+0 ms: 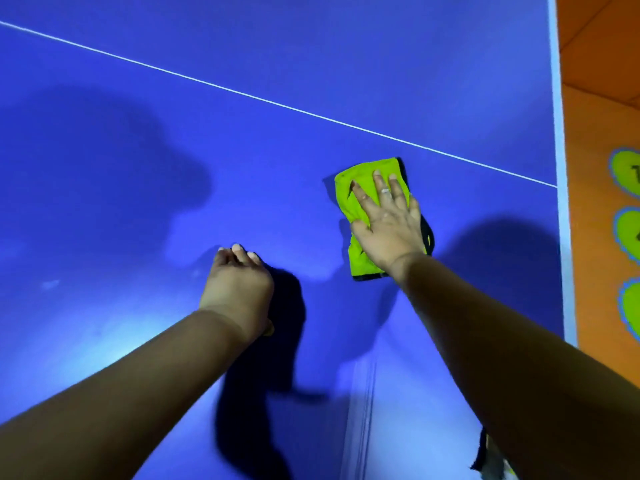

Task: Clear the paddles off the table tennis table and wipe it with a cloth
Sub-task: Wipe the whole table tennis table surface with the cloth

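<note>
A folded lime-green cloth (349,199) with a dark edge lies on the blue table tennis table (138,168). My right hand (388,223) presses flat on the cloth with its fingers spread and straight. To the left of it, my left hand (237,285) rests on the bare table surface, fingertips touching the top and holding nothing. No paddle shows in this view.
A thin white line (277,103) crosses the table diagonally. The table's white side edge (559,168) runs down the right. Beyond it lies an orange floor (595,98) with green round markers (628,174). A seam (363,410) runs down the table near me.
</note>
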A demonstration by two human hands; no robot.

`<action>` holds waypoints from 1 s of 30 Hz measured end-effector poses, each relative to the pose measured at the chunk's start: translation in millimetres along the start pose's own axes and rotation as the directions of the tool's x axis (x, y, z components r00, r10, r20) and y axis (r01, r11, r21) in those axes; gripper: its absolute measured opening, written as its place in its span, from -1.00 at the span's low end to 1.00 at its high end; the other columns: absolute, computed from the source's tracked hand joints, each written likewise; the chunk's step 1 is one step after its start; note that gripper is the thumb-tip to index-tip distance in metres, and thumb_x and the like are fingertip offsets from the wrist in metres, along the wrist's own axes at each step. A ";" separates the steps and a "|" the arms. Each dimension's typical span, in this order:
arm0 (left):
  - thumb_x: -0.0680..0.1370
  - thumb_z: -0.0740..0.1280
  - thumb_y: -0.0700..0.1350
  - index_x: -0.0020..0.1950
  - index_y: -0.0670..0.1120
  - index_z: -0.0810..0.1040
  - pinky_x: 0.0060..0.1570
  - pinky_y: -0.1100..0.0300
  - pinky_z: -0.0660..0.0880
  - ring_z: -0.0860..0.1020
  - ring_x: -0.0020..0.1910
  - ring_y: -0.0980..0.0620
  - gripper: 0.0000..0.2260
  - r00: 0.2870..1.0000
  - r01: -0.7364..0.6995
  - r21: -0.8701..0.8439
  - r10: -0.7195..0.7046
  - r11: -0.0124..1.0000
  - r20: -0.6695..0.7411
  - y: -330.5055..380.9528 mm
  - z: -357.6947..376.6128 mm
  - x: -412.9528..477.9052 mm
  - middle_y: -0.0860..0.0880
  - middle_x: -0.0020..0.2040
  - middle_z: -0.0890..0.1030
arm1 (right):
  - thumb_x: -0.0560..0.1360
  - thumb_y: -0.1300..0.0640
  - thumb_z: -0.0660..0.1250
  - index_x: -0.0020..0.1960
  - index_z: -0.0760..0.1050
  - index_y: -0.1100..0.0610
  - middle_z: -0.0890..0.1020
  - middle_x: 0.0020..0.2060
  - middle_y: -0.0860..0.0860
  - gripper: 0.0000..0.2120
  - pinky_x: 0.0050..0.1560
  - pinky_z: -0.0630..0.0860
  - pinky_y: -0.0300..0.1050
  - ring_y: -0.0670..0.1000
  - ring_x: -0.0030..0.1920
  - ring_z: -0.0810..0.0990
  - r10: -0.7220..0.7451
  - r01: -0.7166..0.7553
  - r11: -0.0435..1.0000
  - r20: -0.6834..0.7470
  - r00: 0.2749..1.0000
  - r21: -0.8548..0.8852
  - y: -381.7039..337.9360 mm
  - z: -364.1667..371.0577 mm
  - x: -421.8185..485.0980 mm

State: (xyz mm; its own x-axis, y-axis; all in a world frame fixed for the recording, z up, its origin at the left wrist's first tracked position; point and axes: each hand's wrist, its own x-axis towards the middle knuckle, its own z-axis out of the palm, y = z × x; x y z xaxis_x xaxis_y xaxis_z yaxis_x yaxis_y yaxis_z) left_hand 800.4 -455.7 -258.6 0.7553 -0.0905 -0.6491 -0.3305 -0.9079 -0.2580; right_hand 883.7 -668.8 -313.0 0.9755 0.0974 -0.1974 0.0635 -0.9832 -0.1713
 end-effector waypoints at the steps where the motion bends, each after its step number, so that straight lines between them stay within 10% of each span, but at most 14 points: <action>1: 0.36 0.39 0.25 0.46 -0.36 0.05 0.44 -0.03 0.04 0.20 0.43 -0.23 -0.03 1.000 -0.002 -0.006 0.002 1.000 -0.005 -0.3 1.0 -0.5 -0.37 0.44 0.18 | 0.50 -0.10 0.09 0.54 0.05 -0.22 -0.08 0.57 -0.05 -0.39 0.48 -0.12 0.14 0.02 0.55 -0.18 -0.001 0.001 1.000 0.001 1.000 0.000 -3.9 3.6 -17.6; 7: 0.33 0.40 0.28 0.43 -0.29 0.18 0.43 0.00 0.07 0.25 0.40 -0.20 -0.09 0.997 0.014 -0.079 -0.019 0.997 -0.072 -2.2 10.2 -10.5 -0.27 0.39 0.29 | 0.42 -0.13 -0.02 0.53 0.06 -0.21 -0.06 0.57 -0.03 -0.33 0.48 -0.10 0.15 0.05 0.56 -0.15 0.034 -0.034 0.999 0.000 0.999 -0.036 -33.0 27.0 -122.7; 12: 0.43 0.28 0.32 0.52 -0.21 -0.08 0.45 -0.03 -0.06 -0.03 0.52 -0.09 -0.06 0.989 0.036 -0.179 -0.060 0.983 -0.132 -7.5 34.4 -20.9 -0.19 0.54 -0.02 | 0.37 -0.17 -0.06 0.53 0.11 -0.20 0.02 0.57 0.01 -0.30 0.47 -0.03 0.20 0.09 0.56 -0.08 0.050 -0.050 0.999 0.000 0.999 -0.018 -64.7 52.0 -215.8; 19: 0.63 0.05 0.04 0.53 -0.19 -0.19 0.46 0.01 -0.18 -0.18 0.52 -0.05 -0.38 0.863 -0.114 -0.212 -0.009 0.971 -0.505 34.6 102.1 -98.3 -0.14 0.55 -0.16 | 0.35 -0.11 0.14 0.49 0.22 -0.16 0.19 0.53 0.07 -0.32 0.44 0.00 0.18 0.15 0.53 0.10 0.038 -0.038 0.999 -0.072 0.997 0.009 -110.9 84.9 -340.0; 30: 0.64 0.02 -0.04 0.53 -0.19 -0.15 0.44 0.09 -0.25 -0.19 0.52 -0.02 -0.45 0.875 -0.259 -0.334 0.074 0.906 -0.478 64.0 166.0 -212.2 -0.12 0.55 -0.14 | 0.31 -0.17 0.21 0.48 0.27 -0.14 0.26 0.51 0.04 -0.27 0.39 0.14 0.14 0.10 0.50 0.20 -0.026 0.024 1.000 0.077 0.997 0.017 -120.4 102.4 -495.7</action>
State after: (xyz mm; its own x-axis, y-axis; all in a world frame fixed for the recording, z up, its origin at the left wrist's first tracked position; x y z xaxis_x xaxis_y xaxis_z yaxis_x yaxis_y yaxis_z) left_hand 525.0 -426.7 -256.2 0.9073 -0.3416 -0.2451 -0.3056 -0.9362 0.1735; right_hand 371.0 -582.9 -293.4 0.9545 0.1341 -0.2663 0.0837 -0.9777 -0.1925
